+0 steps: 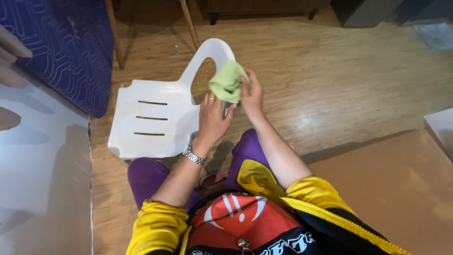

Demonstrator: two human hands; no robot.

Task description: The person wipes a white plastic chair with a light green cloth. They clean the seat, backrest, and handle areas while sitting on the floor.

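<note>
down below, a worn wooden floor (330,85) fills the room, with a blue patterned mattress (71,47) at its upper left edge, a white panel (42,189) along the left edge and a brown board (401,189) at the lower right corner. a white plastic chair (155,118) lies tipped on the floor near the top centre. the left hand (212,120), wearing a ring and a metal wristwatch (194,155), rests fingers up against the chair's armrest. the right hand (251,97) is pinched shut on a green cloth (227,82), pressing it on the armrest loop just beside the left hand.
</note>
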